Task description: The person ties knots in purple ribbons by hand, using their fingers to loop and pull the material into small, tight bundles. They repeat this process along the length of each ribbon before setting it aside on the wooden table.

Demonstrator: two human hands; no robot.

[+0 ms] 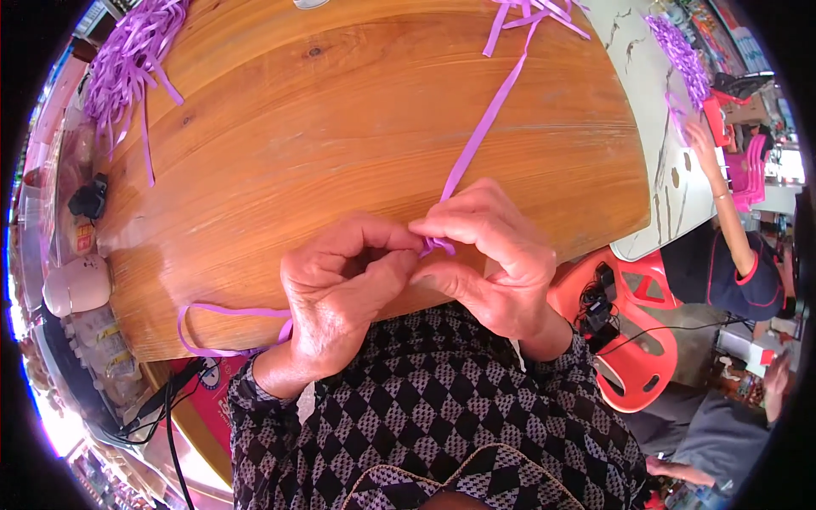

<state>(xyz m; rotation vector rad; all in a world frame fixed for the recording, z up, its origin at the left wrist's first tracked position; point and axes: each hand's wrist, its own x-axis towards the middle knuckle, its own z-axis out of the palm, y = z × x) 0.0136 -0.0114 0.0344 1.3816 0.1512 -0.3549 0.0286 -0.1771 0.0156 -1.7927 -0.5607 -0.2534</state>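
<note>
Close in front of my body, over the near edge of the wooden table (280, 170), my two hands meet around a purple ribbon (484, 127). A small knotted or looped bit of it shows between the fingertips. My left hand (348, 289) pinches the ribbon with thumb and index finger. My right hand (497, 255) is closed on it too, with the thumb below and fingers above. From my right hand the ribbon runs up to a loose purple bunch (531, 13) at the far edge. Another ribbon length (229, 310) curls out beside my left wrist.
A heap of purple ribbons (140, 59) lies at the far left. Along the left edge are a black object (88, 197) and a pink rounded case (76, 285). Orange chairs (633, 374) stand at right. Another person's hand (701, 149) reaches over a white table (654, 204) with more ribbons (680, 59).
</note>
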